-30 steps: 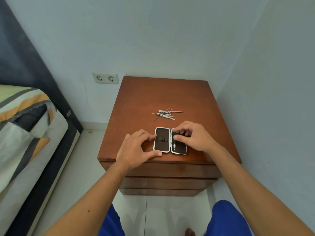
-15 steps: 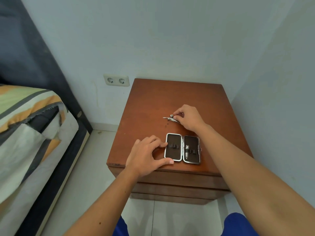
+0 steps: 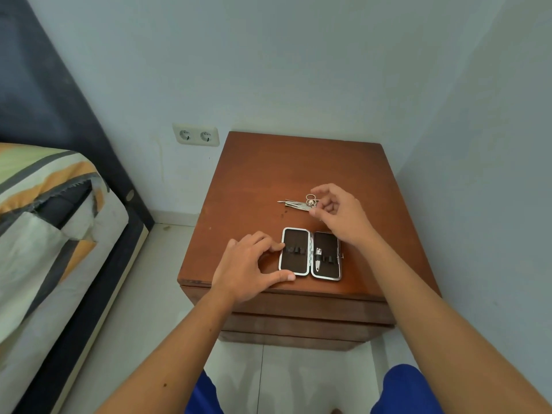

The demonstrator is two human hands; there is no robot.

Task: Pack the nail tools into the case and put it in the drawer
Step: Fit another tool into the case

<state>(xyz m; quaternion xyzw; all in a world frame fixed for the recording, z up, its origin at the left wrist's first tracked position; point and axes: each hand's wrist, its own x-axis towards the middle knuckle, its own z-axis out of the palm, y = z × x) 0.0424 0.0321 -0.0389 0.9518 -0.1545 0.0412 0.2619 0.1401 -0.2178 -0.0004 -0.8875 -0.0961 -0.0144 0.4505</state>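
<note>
- Bracing the open case (image 3: 310,253) at lower centre of the frame, our left hand (image 3: 251,265) lies spread against its left edge.
- Our right hand (image 3: 340,215) pinches at the loose nail tools (image 3: 298,203) just above, on the nightstand (image 3: 298,168).

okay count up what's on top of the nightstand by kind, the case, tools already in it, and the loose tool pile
Open case: 1
Tools slotted in the case, a nail clipper: 1
Loose tool pile by the right hand: 1 pile; its pieces overlap, so their number cannot be told
Total: 3
</note>
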